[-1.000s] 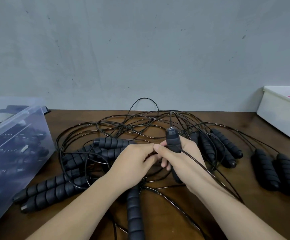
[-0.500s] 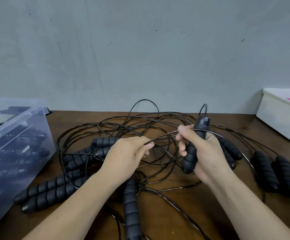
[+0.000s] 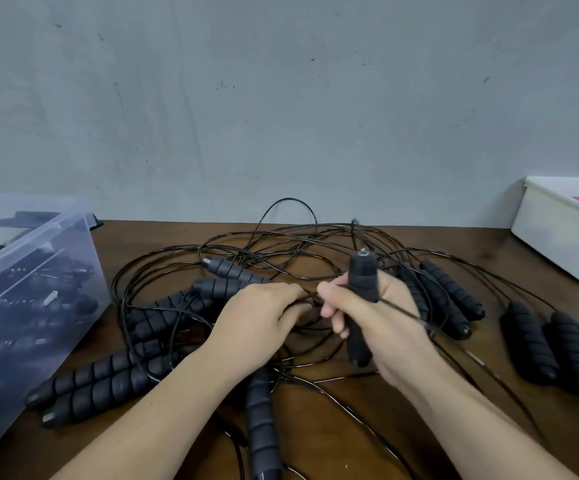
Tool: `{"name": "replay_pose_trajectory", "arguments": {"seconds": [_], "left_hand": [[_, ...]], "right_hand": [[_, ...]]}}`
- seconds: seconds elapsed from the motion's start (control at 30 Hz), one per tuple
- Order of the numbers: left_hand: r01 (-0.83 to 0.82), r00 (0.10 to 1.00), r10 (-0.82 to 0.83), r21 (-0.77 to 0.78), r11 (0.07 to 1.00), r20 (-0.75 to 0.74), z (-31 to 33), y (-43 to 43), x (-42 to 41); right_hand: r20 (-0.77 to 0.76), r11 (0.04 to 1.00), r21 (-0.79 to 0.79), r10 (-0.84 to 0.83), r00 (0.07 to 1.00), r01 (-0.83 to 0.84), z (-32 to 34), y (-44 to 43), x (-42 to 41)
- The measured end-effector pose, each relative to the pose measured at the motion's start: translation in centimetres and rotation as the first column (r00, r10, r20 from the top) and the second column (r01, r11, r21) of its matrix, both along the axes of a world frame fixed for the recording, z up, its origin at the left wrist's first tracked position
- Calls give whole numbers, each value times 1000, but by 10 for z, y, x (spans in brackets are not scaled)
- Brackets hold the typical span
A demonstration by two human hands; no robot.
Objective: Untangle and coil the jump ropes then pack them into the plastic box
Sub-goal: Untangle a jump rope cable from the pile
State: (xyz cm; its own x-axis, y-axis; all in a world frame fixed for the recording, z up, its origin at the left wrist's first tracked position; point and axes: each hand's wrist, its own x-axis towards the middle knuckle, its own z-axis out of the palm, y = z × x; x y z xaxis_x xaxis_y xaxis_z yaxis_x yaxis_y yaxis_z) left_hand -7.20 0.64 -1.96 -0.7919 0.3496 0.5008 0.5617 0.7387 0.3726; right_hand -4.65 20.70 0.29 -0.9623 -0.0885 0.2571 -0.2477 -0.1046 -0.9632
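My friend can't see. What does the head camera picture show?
A right hand grips a black jump rope handle while the left hand pinches a thin cord, above tangled ropes on a brown table. A clear plastic box stands left, a white tub right.

— That handle (image 3: pixel 362 282) in your right hand (image 3: pixel 385 323), what's it made of?
— Black foam, matt and ribbed in rings. The tip (image 3: pixel 363 252) is a small cap of bright metal.
— And the cord (image 3: pixel 402 311)?
— Thin, black, smooth and glossy, with what looks like a plastic coating. It shines where my left hand (image 3: pixel 264 317) pinches it.
— The table (image 3: pixel 350 431)?
— Brown wood with visible grain and a dull sheen.
— The containers?
— The plastic box (image 3: pixel 56 258) at my left is clear, faintly frosted and smooth. The bin (image 3: pixel 558 244) at my right is opaque white plastic with a satin finish. The wall (image 3: pixel 281 98) is grey, matt and speckled.
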Motion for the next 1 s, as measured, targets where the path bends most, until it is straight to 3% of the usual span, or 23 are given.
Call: {"name": "replay_pose_trajectory", "arguments": {"seconds": [0.1, 0.2, 0.3, 0.43, 0.67, 0.9, 1.0], "left_hand": [[-27, 998, 25, 37, 999, 51, 3, -7, -5], [-60, 997, 59, 33, 998, 45, 5, -10, -5], [-46, 999, 46, 24, 999, 6, 9, -7, -1], [-12, 996, 11, -10, 1000, -90, 10, 3, 8], [20, 1000, -20, -80, 997, 2, 0, 3, 3], [-63, 990, 68, -43, 997, 122, -2, -12, -10], [-74, 988, 75, -11, 997, 137, 2, -10, -10]], "right_hand": [[5, 980, -195, -45, 999, 45, 14, 18, -4], [34, 960, -261, -92, 995, 98, 15, 22, -8], [88, 981, -172, -79, 993, 93, 7, 15, -11], [42, 997, 81, -15, 999, 12, -9, 0, -8], [-55, 972, 233, -22, 998, 34, -18, -6, -9], [35, 967, -243, -66, 997, 73, 18, 25, -9], [76, 968, -242, -57, 995, 73, 15, 23, -12]]}}
